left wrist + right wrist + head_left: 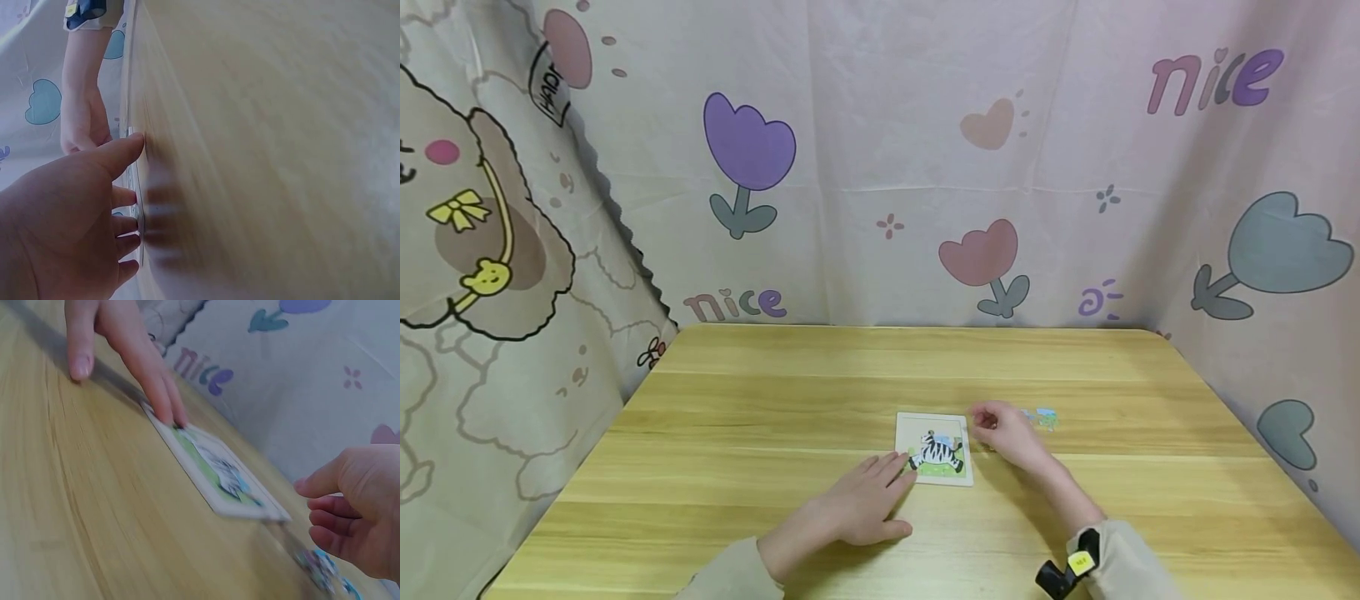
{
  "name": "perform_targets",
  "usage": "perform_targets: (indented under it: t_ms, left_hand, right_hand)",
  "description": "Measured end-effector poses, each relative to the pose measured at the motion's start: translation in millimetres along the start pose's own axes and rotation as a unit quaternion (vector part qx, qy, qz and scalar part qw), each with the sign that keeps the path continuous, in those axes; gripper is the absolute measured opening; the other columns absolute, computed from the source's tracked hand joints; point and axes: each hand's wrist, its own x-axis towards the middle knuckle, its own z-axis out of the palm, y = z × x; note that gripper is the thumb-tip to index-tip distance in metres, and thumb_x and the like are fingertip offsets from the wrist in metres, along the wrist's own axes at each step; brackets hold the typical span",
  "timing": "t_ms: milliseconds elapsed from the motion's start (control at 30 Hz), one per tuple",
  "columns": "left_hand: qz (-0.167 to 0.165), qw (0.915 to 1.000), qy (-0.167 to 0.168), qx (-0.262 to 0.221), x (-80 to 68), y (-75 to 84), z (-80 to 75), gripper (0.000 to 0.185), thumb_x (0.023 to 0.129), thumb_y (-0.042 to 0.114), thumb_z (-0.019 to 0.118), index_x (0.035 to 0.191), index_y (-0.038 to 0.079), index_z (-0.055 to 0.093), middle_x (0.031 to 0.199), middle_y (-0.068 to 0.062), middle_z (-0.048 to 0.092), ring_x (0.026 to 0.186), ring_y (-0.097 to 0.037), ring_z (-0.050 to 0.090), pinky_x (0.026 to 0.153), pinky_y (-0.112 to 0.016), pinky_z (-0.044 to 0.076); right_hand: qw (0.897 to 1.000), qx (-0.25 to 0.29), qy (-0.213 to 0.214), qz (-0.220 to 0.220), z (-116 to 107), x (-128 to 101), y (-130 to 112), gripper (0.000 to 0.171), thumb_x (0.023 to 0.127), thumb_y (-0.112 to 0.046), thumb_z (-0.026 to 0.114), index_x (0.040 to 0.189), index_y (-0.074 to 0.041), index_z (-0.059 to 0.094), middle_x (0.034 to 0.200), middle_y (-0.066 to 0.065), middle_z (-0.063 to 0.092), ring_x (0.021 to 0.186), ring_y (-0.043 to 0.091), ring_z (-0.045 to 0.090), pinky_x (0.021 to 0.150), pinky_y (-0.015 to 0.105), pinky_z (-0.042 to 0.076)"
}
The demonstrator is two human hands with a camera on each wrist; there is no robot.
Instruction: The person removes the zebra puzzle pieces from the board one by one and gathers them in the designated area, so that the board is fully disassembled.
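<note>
The left hand (857, 504) lies flat on the wooden counter (760, 400) with its fingers straight and spread; its fingertips (167, 411) press on the near left corner of a small square zebra puzzle board (935, 448), and it grips nothing. The right hand (1009, 433) hovers just beside the board's far right corner with its fingers loosely curled. Whether it pinches anything cannot be told from these views. The board lies flat near the middle of the counter, closer to the near edge, and shows a zebra on green grass inside a pale frame. A few loose puzzle pieces (1043, 417), blue and green, lie on the counter just right of the right hand. On the pink curtain (925, 167) behind the counter, the word "nice" (735, 305) is printed among tulips, and again at the upper right.
</note>
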Motion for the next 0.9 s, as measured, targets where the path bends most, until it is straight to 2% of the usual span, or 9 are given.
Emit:
perform_targets:
  t_ms: [200,367,600,900]
  left_hand:
    - [-0.003,1.0000,-0.002,0.004,0.7,1.0,-0.7,0.072,0.090,0.056,0.046,0.144,0.011,0.032,0.152,-0.011,0.021,0.138,-0.026,0.021,0.111,-0.039,0.020]
    - [-0.001,1.0000,-0.004,0.007,1.4,1.6,-0.6,0.072,0.089,0.056,0.045,0.144,0.010,0.033,0.151,-0.012,0.021,0.138,-0.026,0.021,0.111,-0.038,0.020]
    - [0.009,0.9999,0.002,0.009,3.1,1.7,0.2,0.073,0.090,0.057,0.044,0.143,0.007,0.034,0.151,-0.013,0.022,0.138,-0.027,0.021,0.111,-0.039,0.021]
    - [0.048,0.9977,0.029,0.038,10.2,6.9,-0.2,0.072,0.091,0.055,0.042,0.142,0.005,0.035,0.148,-0.013,0.029,0.136,-0.027,0.026,0.109,-0.040,0.025]
  right_hand:
    - [0.998,0.037,-0.050,-0.007,18,5,-16,0.027,0.078,-0.002,0.070,0.103,0.005,0.064,0.083,0.003,0.059,0.079,0.016,0.056,0.069,0.026,0.050]
    - [0.996,0.037,-0.081,-0.026,28,7,-21,0.028,0.076,-0.001,0.071,0.102,0.005,0.064,0.082,0.003,0.058,0.077,0.015,0.055,0.070,0.027,0.050]
    - [0.995,-0.017,-0.092,-0.020,35,7,-22,0.033,0.072,-0.005,0.076,0.103,-0.001,0.065,0.079,0.000,0.056,0.072,0.012,0.052,0.062,0.024,0.048]
    - [0.989,-0.060,-0.129,-0.033,37,12,-25,0.039,0.071,-0.011,0.078,0.106,-0.001,0.064,0.088,0.002,0.054,0.080,0.016,0.050,0.069,0.032,0.047]
